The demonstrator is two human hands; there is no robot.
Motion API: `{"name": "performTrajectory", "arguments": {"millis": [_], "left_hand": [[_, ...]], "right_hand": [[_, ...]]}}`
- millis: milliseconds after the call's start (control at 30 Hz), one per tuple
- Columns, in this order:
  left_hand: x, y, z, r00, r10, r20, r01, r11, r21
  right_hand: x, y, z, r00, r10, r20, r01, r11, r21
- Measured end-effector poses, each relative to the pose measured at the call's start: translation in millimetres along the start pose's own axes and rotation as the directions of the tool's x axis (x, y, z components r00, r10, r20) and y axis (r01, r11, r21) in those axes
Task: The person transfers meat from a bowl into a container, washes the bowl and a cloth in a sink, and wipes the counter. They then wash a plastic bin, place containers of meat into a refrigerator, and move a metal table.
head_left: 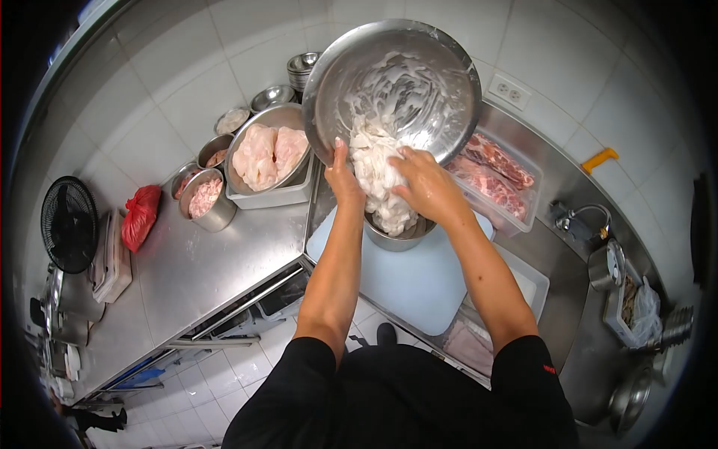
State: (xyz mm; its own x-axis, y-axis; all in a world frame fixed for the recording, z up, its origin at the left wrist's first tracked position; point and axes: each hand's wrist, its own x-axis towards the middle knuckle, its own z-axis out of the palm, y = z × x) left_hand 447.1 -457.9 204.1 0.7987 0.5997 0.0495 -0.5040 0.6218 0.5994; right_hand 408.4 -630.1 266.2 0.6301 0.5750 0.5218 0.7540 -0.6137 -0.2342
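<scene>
A large steel mixing bowl (318, 90) is tilted toward me, its inside smeared with white paste. My left hand (345, 178) is closed on its near rim, thumb pointing up. Pale meat pieces in a wet white coating (374, 153) spill over the rim in a thick mass. The fingers of my right hand (430, 183) curl over this mass from the right, with some fingertips hidden in it. Below is a smaller steel container (400, 242), where the lower end of the mass rests. It stands on a light blue cutting board (411, 288).
Left on the steel counter (194, 269) are a bowl of raw chicken (258, 157), a pot of chopped meat (206, 198) and a red bag (140, 217). To the right are a tub of red meat (493, 176) and a faucet (587, 213).
</scene>
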Motion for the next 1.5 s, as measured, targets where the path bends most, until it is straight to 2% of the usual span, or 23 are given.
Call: {"name": "performTrajectory", "arguments": {"millis": [167, 267, 367, 467, 567, 667, 767, 867, 967, 1033, 1067, 1100, 1200, 1300, 1400, 1500], "left_hand": [[-2.7, 3.5, 0.1, 1.000, 0.011, 0.004, -0.011, 0.999, 0.037], [-2.7, 0.0, -2.0, 1.000, 0.021, 0.011, -0.022, 1.000, 0.010], [-4.6, 1.0, -0.6, 1.000, 0.026, 0.015, -0.025, 0.999, -0.019], [-3.5, -0.1, -2.1, 0.999, 0.010, 0.030, -0.008, 0.999, -0.046], [-1.5, -1.0, -3.4, 0.998, 0.013, 0.061, -0.009, 0.998, -0.067], [-3.4, 0.8, -1.7, 0.997, 0.008, 0.079, -0.001, 0.996, -0.085], [-3.5, 1.4, -4.4, 0.996, 0.014, 0.083, -0.009, 0.998, -0.059], [-5.3, 1.3, -3.0, 0.995, 0.023, 0.095, -0.019, 0.999, -0.043], [-2.6, 3.3, -3.3, 0.994, 0.023, 0.111, -0.020, 0.999, -0.031], [-6.5, 5.8, -3.2, 0.993, 0.025, 0.118, -0.025, 1.000, -0.004], [-13.8, 8.9, 1.0, 0.993, 0.032, 0.115, -0.033, 0.999, 0.005], [-18.0, 11.5, 3.0, 0.991, 0.038, 0.129, -0.041, 0.999, 0.022], [-25.7, 16.6, 9.7, 0.988, 0.063, 0.141, -0.073, 0.995, 0.065], [-18.8, 12.7, 5.8, 0.988, 0.033, 0.152, -0.038, 0.999, 0.031], [-16.5, 12.1, 0.0, 0.989, 0.012, 0.150, -0.023, 0.998, 0.067], [-18.7, 11.1, 6.8, 0.995, 0.058, 0.079, -0.061, 0.998, 0.036]], "right_hand": [[-26.7, -7.1, 4.3, 0.995, 0.083, 0.046, -0.082, 0.996, -0.026], [-39.9, -12.1, 3.4, 0.978, 0.098, 0.183, -0.093, 0.995, -0.039], [-44.7, -4.7, 6.4, 0.923, 0.132, 0.362, -0.136, 0.991, -0.013], [-34.4, -14.5, 2.3, 0.941, 0.195, 0.276, -0.191, 0.981, -0.041], [-35.5, -30.6, 12.7, 0.971, 0.236, 0.027, -0.236, 0.972, -0.009], [-37.3, -28.5, 32.2, 0.987, 0.138, -0.077, -0.138, 0.990, 0.000], [-45.0, -8.3, 58.8, 0.969, 0.201, 0.143, -0.193, 0.979, -0.071], [-45.7, 17.6, 70.7, 0.868, 0.286, 0.406, -0.284, 0.956, -0.068], [-9.2, 8.3, 4.3, 0.844, 0.251, 0.474, -0.271, 0.962, -0.027], [21.2, 12.5, -12.4, 0.878, 0.393, 0.272, -0.423, 0.904, 0.057], [35.0, 21.4, -10.5, 0.952, 0.294, 0.087, -0.303, 0.945, 0.123], [47.7, 31.1, -6.1, 0.976, 0.187, -0.112, -0.168, 0.973, 0.161], [74.0, 50.5, 30.6, 0.952, 0.290, -0.103, -0.253, 0.928, 0.273], [69.9, 30.7, 55.0, 0.990, 0.104, -0.094, -0.080, 0.969, 0.233], [67.7, 20.8, 62.1, 0.992, 0.101, 0.077, -0.118, 0.957, 0.265], [47.3, 15.4, 53.3, 0.970, 0.056, 0.238, -0.120, 0.957, 0.264]]}}
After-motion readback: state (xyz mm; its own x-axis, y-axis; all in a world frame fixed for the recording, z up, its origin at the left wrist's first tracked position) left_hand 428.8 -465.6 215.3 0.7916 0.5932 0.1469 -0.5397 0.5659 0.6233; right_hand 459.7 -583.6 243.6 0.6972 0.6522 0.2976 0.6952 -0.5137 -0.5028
